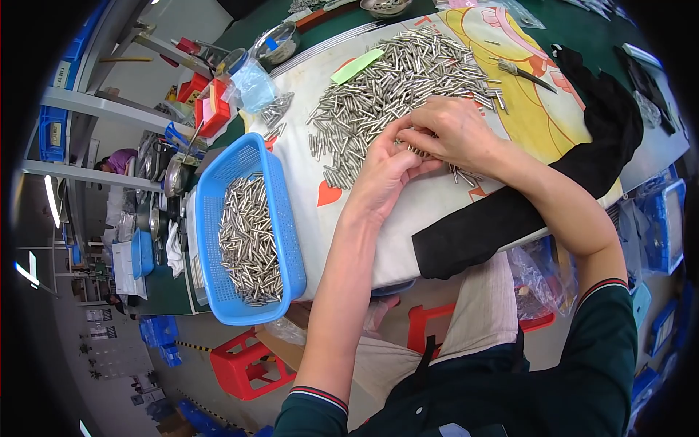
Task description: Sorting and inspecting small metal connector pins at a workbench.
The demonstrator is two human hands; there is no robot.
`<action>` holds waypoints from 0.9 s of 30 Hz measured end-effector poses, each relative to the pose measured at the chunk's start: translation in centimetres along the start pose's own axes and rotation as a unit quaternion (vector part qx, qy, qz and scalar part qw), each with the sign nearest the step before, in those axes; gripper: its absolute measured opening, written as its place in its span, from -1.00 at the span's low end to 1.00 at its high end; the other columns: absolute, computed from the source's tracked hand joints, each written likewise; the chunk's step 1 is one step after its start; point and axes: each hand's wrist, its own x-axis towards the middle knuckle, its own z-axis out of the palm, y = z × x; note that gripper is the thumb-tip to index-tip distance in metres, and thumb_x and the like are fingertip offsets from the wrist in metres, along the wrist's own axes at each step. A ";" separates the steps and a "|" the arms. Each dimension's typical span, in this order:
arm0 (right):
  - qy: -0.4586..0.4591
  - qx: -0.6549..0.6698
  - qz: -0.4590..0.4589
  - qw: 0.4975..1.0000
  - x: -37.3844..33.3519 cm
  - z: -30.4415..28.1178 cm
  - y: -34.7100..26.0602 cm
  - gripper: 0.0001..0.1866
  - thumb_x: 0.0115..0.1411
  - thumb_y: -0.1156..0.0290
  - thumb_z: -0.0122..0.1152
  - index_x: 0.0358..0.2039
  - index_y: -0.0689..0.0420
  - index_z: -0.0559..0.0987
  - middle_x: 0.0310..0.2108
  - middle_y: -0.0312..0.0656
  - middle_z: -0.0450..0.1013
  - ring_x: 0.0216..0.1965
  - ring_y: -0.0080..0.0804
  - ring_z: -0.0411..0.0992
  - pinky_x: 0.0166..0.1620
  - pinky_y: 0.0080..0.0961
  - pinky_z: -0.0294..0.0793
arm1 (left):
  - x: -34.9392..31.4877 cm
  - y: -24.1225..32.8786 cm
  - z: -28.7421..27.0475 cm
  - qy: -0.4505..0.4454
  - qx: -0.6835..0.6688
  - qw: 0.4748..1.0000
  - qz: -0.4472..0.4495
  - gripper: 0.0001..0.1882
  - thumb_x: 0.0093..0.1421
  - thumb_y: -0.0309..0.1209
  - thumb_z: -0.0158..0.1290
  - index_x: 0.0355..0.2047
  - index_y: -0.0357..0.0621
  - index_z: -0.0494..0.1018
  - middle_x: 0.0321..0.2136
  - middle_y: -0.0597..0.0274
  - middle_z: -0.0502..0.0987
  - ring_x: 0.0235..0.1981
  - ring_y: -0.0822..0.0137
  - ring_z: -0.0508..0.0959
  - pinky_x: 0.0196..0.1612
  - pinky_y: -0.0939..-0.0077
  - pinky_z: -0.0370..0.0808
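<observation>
A large heap of short silver metal pins (408, 73) is spread over a cloth printed with cartoon figures (524, 65). Over the heap's near edge my two hands meet, fingertips together. My left hand (386, 171) is closed, its thumb and fingers curled inward. From the right comes my right hand (459, 131), knuckles up and fingers bent down to the left fingers. Small bits of metal pins show between the fingers; how many is hidden. A pale green paper slip (357, 67) lies on the heap. Left of my hands stands a blue perforated basket (291, 255) with many similar pins.
A black cloth sleeve (473, 233) lies along the table's near and right side, under my right forearm. Tweezers-like dark-handled tool (528, 74) rests on the cloth at the far right. Red bins (212, 109) and a bagged blue item (255, 86) stand far left. A red stool (247, 364) is below.
</observation>
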 end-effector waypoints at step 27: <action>-0.020 -0.030 0.005 0.999 -0.1 0.3 0.3 -0.82 0.03 0.31 0.11 -0.52 0.16 0.55 -0.60 -0.17 0.43 -0.48 -0.21 0.39 -0.44 -0.32 0.35 | 0.1 -0.4 -0.3 -0.007 -0.009 1.000 0.009 -0.59 0.00 -0.69 -0.16 -0.07 -0.30 0.25 -0.23 0.17 0.43 -0.27 0.37 0.51 -0.13 0.47 0.51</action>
